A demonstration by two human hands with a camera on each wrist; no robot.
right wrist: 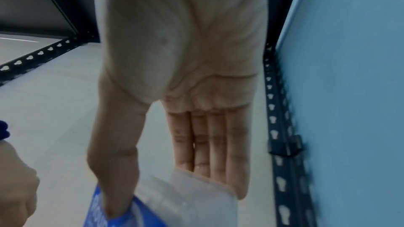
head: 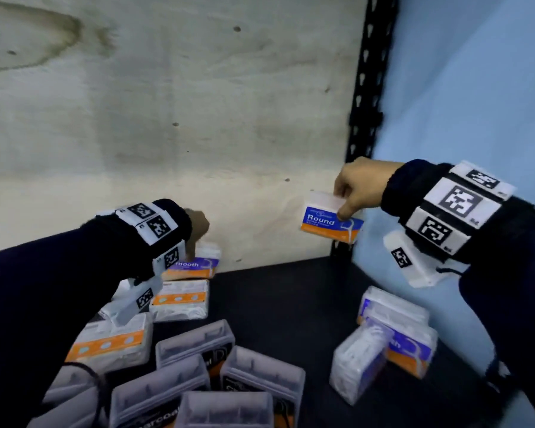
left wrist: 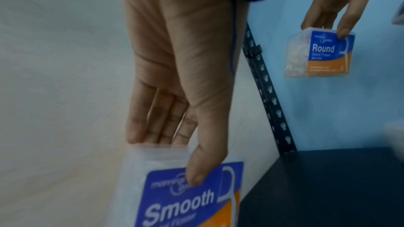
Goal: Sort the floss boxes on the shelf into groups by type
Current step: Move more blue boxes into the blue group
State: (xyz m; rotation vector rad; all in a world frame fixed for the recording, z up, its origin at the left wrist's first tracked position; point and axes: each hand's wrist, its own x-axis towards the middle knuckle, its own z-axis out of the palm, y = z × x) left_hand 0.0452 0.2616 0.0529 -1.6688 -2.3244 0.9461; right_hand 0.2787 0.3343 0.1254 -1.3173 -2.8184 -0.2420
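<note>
Dark flat shelf (head: 291,291), pale wooden back panel (head: 167,118) behind, black perforated metal upright (head: 365,118) at right rear corner. Left rear: white-and-orange floss boxes (head: 179,299). Front centre: clear plastic charcoal floss boxes (head: 195,347). Right: blue-and-orange Smooth floss boxes (head: 396,329). Blue-and-orange Round floss box (head: 328,222) held above shelf, right rear.

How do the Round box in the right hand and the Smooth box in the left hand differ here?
The Round box hangs in the air near the shelf post; the Smooth box sits low at the back wall, above the left pile. The Round label is blue; the Smooth label looks more purple. The right hand and the left hand each pinch their box from above. Both boxes are clear, with an orange band.
</note>
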